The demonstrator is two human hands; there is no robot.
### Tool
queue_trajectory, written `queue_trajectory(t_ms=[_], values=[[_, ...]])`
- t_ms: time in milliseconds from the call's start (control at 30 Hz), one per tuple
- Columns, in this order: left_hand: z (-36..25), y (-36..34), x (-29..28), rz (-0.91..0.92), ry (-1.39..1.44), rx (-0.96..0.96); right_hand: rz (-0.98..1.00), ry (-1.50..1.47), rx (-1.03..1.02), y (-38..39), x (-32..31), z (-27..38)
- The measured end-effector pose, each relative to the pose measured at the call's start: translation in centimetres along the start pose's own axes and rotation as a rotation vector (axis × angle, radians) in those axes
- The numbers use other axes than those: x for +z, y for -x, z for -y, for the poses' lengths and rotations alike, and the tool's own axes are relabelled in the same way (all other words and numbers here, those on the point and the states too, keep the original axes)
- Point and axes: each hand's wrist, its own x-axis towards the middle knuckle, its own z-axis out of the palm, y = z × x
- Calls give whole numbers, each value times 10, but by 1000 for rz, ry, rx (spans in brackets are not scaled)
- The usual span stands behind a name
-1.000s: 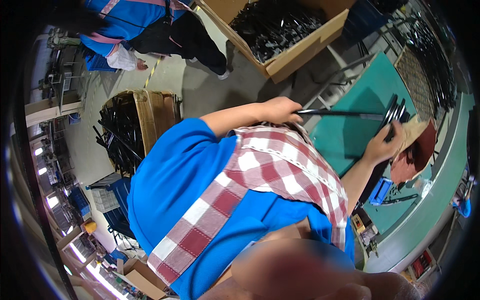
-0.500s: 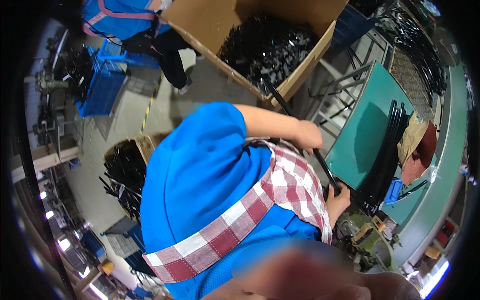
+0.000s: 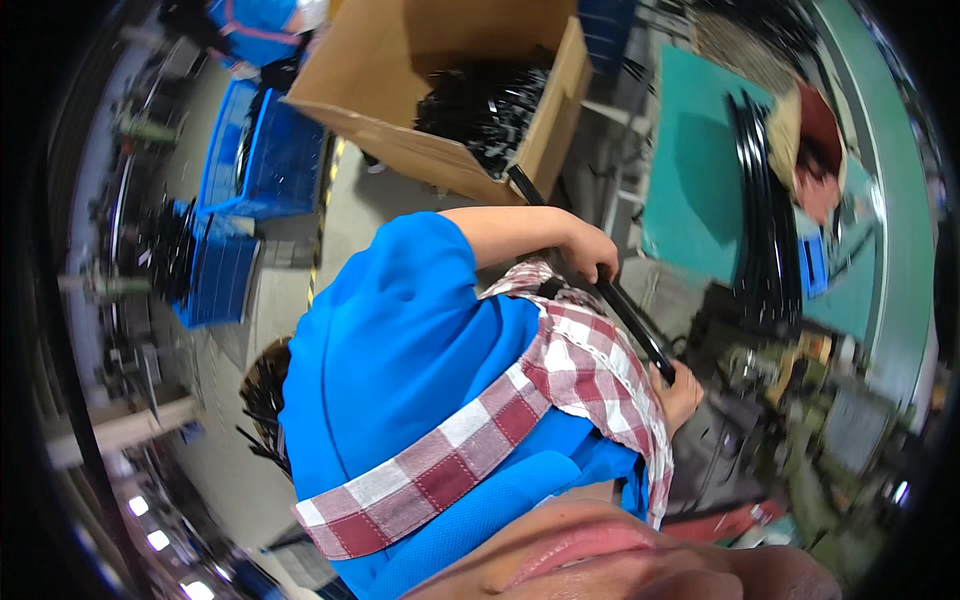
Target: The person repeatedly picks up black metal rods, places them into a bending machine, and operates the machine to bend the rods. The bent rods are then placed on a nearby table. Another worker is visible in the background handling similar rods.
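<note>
The person holds a long black bar (image 3: 636,328) with both hands. It slants across the front of the body, with its far end up by the corner of a big cardboard box (image 3: 420,145) and its near end down by the person's right side. The left hand (image 3: 590,252) has its fingers curled around the middle part of the bar. The right hand (image 3: 682,396) is closed around the near end. It looks like just one bar, but the picture is a bit blurry, so it could be two held close together.

The big box is open on top and has a heap of shiny black pieces (image 3: 490,110) inside. To the right of the bar is a green table (image 3: 690,170). A bunch of long black strips (image 3: 765,220) lies on it, side by side. Next to the strips are some brown paper (image 3: 783,140), a dark red cloth (image 3: 822,115) and a little blue box (image 3: 813,265). Green machine parts (image 3: 860,425) are at the lower right.

The person wears a blue shirt (image 3: 385,340) and a red and white checked apron (image 3: 455,440). Over on the left, two blue crates (image 3: 285,170) are close to each other, and another person (image 3: 255,35) in blue is behind them.
</note>
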Motion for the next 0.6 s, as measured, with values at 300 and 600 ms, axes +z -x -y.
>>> queue_trajectory(t_ms=[300,600], values=[[-15,-96,-40,-126,168,-138,-383,296,256,-24,-2,-95],[-19,-153,-53,133,524,75,-722,39,531,15,-38,-116]])
